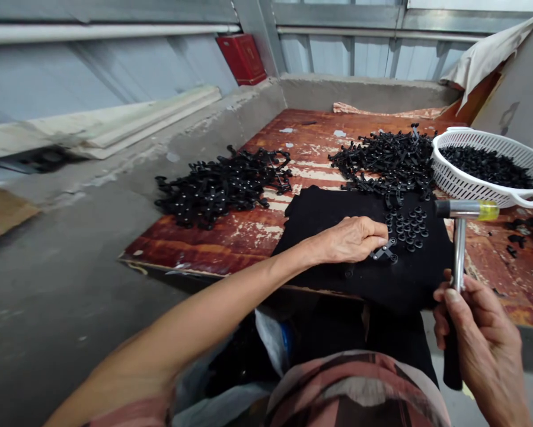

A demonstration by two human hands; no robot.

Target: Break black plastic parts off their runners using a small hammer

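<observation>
- The small black cross-shaped part (385,252) lies on the black cloth (328,213), right of centre, just near of some loose black rings (409,226).
- One hammer (459,249), one white basket (466,184) at far right, and two black heaps, one on the left (222,187) and one far (386,157).
- The left hand (350,239) lies palm down, fingertips pinching the part. The right hand (479,332), near right, is closed around the upright hammer.

No legible text anywhere; only an unreadable gold mark on the red box (242,57)

L hand (350,239) palm down, fingertips pinched, R hand (479,332) fisted, thumb up
</observation>
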